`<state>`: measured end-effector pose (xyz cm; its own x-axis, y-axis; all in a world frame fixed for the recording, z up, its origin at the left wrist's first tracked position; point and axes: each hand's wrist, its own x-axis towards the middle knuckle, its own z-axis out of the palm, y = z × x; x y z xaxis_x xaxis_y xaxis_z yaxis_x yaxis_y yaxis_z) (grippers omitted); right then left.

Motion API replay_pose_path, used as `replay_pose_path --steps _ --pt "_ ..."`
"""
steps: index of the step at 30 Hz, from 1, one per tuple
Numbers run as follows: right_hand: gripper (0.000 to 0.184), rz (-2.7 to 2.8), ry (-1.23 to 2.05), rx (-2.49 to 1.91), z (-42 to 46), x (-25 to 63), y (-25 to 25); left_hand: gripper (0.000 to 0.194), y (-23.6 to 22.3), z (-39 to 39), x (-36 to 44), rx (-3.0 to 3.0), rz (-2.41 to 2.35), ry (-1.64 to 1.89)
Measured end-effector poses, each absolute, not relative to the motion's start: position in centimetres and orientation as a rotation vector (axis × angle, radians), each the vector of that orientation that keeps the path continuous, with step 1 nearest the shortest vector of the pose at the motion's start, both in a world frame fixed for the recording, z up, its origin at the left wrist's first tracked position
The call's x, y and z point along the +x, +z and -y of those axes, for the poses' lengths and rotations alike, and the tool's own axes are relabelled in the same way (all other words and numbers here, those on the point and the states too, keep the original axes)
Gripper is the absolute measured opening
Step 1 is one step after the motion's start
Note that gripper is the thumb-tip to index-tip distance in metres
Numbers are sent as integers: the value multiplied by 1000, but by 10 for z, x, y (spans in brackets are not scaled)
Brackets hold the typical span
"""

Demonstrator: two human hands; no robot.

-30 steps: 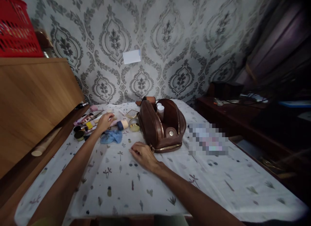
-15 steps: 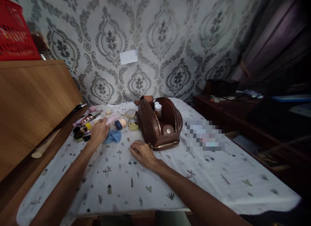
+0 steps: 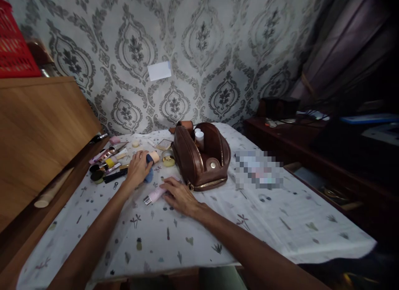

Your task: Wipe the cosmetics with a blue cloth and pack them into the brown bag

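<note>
My right hand [image 3: 179, 195] rests on the tablecloth with its fingers closed on a pale pink tube [image 3: 156, 194] with a silver end. Further left, my left hand [image 3: 137, 169] is curled over the dark blue end of a small peach-and-blue bottle [image 3: 153, 157]. Part of a blue cloth [image 3: 149, 176] shows beneath that hand. Just beyond my right hand stands a brown leather cosmetic bag [image 3: 204, 173], unzipped, with white-capped bottles [image 3: 199, 139] inside. A round gold-and-clear jar [image 3: 168, 158] sits between the peach-and-blue bottle and the bag.
Several cosmetics, among them a yellow item [image 3: 109, 162] and a dark round jar [image 3: 97, 176], lie along the left of the patterned tablecloth [image 3: 168, 244]. A flat compact [image 3: 163, 145] lies near the wall. A blurred-out item [image 3: 258, 169] is right of the bag. Wooden furniture [image 3: 40, 123] borders the left.
The pink tube has come from the cosmetics pile to my right hand, which now holds it. My left hand has moved right onto the peach-and-blue bottle. The view has shifted slightly.
</note>
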<state>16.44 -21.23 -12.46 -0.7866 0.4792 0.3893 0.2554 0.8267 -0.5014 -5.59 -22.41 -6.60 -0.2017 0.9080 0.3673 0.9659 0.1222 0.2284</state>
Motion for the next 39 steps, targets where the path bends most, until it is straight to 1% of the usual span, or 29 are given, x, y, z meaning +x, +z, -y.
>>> replay_pose_path --steps 2,4,7,10,13,15,17,20,22,23,26,28,30,32,34,36,39 --pt "34 2501 588 -529 212 165 -125 53 -74 203 -67 -1898 2357 -605" --pt "34 2507 592 -520 212 166 -126 56 -78 187 -77 -1934 2425 -583" --pt "33 2511 598 -517 211 167 -127 54 -71 174 -94 -1909 2447 -564" --pt "33 2520 593 -513 211 166 -126 49 -52 166 -112 -1843 2445 -524" --pt "30 2524 573 -510 211 166 -124 42 -38 159 -121 -1814 2459 -423" --pt "30 2527 570 -513 211 167 -123 39 -36 155 -119 -1822 2477 -337" --pt "30 2532 568 -517 211 167 -122 41 -39 154 -112 -1832 2487 -269" --pt "31 2529 569 -523 211 167 -123 53 -44 161 -100 -1822 2483 -239" --pt "31 2519 581 -533 211 167 -124 57 -46 173 -94 -1801 2434 -253" --pt "31 2512 585 -539 211 166 -124 56 -47 181 -92 -1800 2381 -268" --pt "30 2505 573 -554 212 165 -125 41 -51 204 -86 -1945 2161 -374" --pt "29 2512 563 -566 212 164 -126 38 -58 212 -80 -2145 2044 -486" --pt "28 2521 563 -573 212 164 -126 44 -66 210 -71 -2306 1969 -595" --pt "28 2519 566 -571 212 164 -126 55 -76 198 -58 -2386 1922 -688" --pt "29 2503 571 -561 212 164 -126 63 -83 180 -44 -2425 1918 -761" --pt "29 2482 584 -544 212 164 -127 64 -87 164 -34 -2406 2006 -766" --pt "29 2464 607 -529 212 165 -128 51 -87 150 -29 -2306 2166 -700"
